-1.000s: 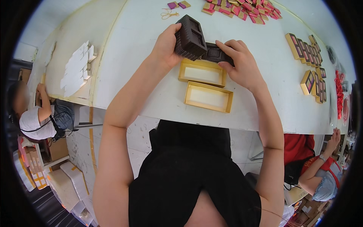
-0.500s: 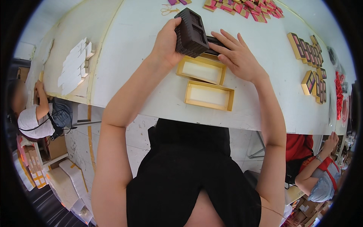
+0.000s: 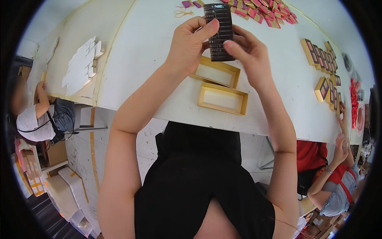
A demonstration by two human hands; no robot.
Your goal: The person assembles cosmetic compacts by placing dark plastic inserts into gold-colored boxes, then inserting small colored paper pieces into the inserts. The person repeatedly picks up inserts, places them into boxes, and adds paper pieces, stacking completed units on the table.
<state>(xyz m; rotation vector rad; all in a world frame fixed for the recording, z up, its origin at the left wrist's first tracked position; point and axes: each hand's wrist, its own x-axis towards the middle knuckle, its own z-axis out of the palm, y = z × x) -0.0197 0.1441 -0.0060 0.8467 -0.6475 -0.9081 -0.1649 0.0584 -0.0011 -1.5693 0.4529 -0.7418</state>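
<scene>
A stack of nested black plastic trays (image 3: 221, 36) is raised over the table, turned so its ridged side of layered edges faces me. My left hand (image 3: 189, 46) grips it from the left, thumb across the ridges. From the right, my right hand (image 3: 251, 53) holds it too, thumb on the lower right edge and fingers behind. Just under my hands lies an open gold box (image 3: 215, 73) with a pale inside, its far part covered by the stack and my left hand. A second open gold box (image 3: 223, 98) sits nearer to me, close beside the first.
Small pink and gold packets (image 3: 266, 10) are heaped at the far edge, near yellow-handled scissors (image 3: 184, 13). Gold boxes with dark filled trays (image 3: 318, 53) stand in rows at right. White folded cartons (image 3: 82, 65) lie at left. One person sits at each side.
My right hand has left the black tray at the far gold box and joined my left hand on the stack. The stack has been turned, its layered side now toward me.
</scene>
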